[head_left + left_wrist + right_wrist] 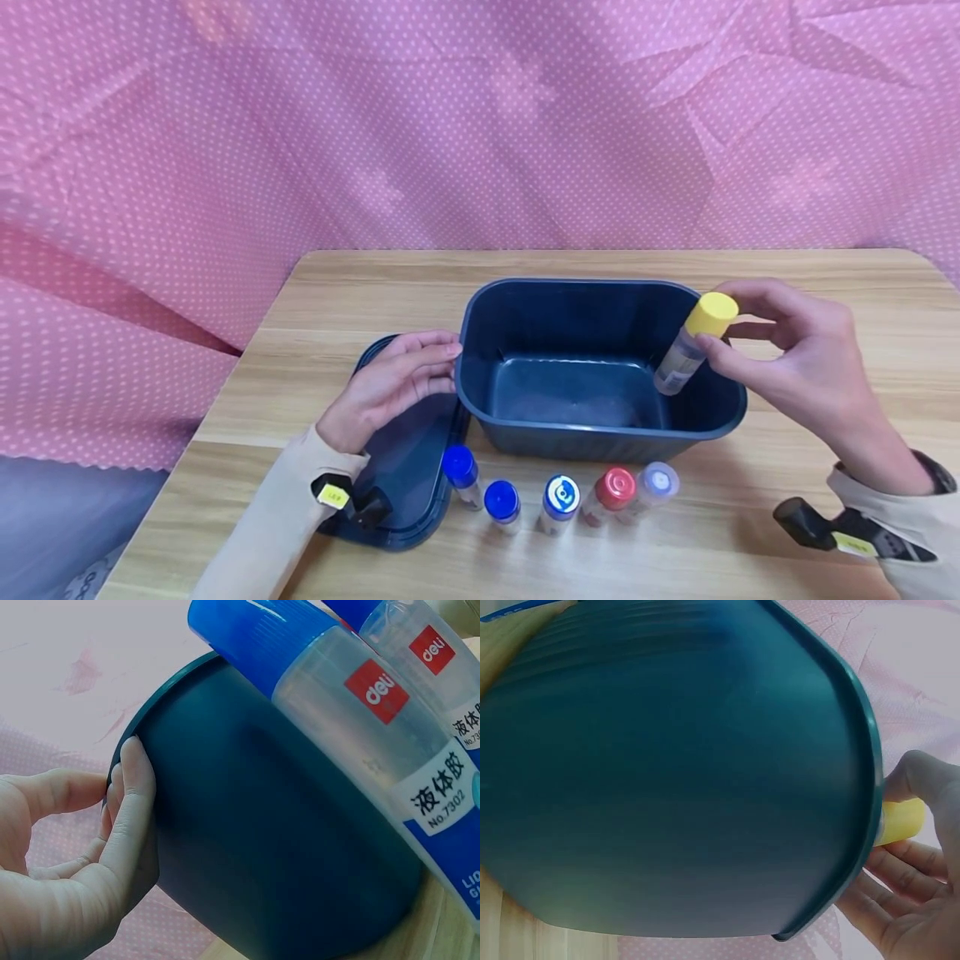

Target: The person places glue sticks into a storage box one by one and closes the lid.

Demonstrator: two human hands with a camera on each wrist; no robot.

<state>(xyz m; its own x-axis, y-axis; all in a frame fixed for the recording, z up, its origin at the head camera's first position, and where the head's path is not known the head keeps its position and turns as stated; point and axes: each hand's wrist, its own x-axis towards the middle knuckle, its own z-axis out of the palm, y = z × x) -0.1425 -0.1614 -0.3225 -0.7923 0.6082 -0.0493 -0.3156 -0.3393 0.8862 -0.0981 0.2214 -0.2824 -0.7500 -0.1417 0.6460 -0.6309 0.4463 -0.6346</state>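
My right hand point(802, 350) pinches the yellow cap of a clear glue bottle point(681, 362) between thumb and fingers. The bottle leans inside the right end of a dark blue plastic bin point(600, 437), its lower part below the rim. In the right wrist view only the yellow cap point(904, 821) shows past the bin wall. At the bin's left end, the fingertips of my left hand point(397, 379) touch the outside of the rim. Blue-capped liquid glue bottles point(367, 705) stand close by in the left wrist view.
The bin's dark lid point(401, 475) lies on the wooden table point(270, 400) under my left forearm. Several bottles line the bin's front: blue-capped ones point(502, 502), a blue-and-white top point(562, 498), a red cap point(617, 489) and a pale purple one point(658, 483). A pink dotted cloth point(450, 150) hangs behind.
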